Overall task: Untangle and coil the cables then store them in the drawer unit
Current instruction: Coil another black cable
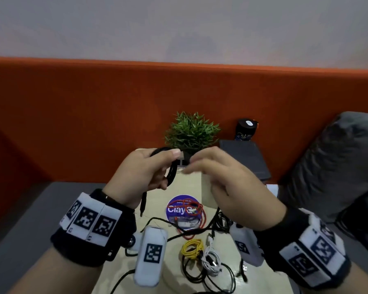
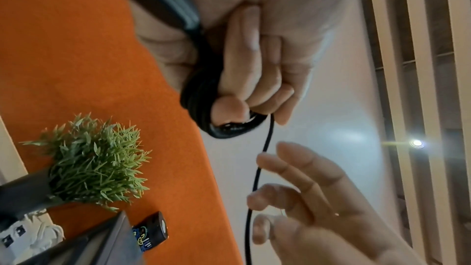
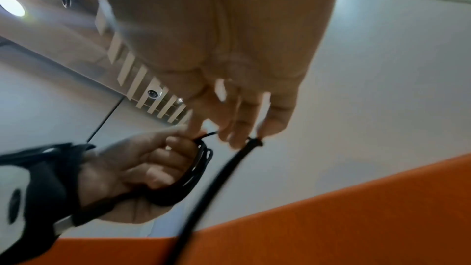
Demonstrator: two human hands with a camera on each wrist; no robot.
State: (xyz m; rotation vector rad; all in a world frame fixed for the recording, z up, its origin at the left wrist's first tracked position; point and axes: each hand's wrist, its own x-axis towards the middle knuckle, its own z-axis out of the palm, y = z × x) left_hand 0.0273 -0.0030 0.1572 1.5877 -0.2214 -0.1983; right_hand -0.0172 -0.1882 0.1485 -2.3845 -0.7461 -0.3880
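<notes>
My left hand [image 1: 145, 172] is raised over the table and grips a coiled black cable [image 1: 170, 169], with the thumb pressed on top of the loops. In the left wrist view the coil [image 2: 201, 98] sits between thumb and curled fingers, and one loose strand [image 2: 254, 184] drops from it. My right hand [image 1: 208, 166], blurred, hovers just right of the coil with its fingers fairly straight. The strand [image 3: 229, 170] runs across those fingertips [image 3: 237, 128] and falls away below. A pinch on it is not plain. The cable's plug end [image 1: 143, 205] dangles under my left hand.
On the light wooden table [image 1: 191, 183] lie a red cable [image 1: 191, 211], a yellow coil [image 1: 192, 248], a white cable [image 1: 210, 259] and several black cables [image 1: 219, 279]. Behind stand a green plant [image 1: 191, 132], a dark grey box [image 1: 244, 160], a black can [image 1: 246, 129] and an orange partition [image 1: 72, 115].
</notes>
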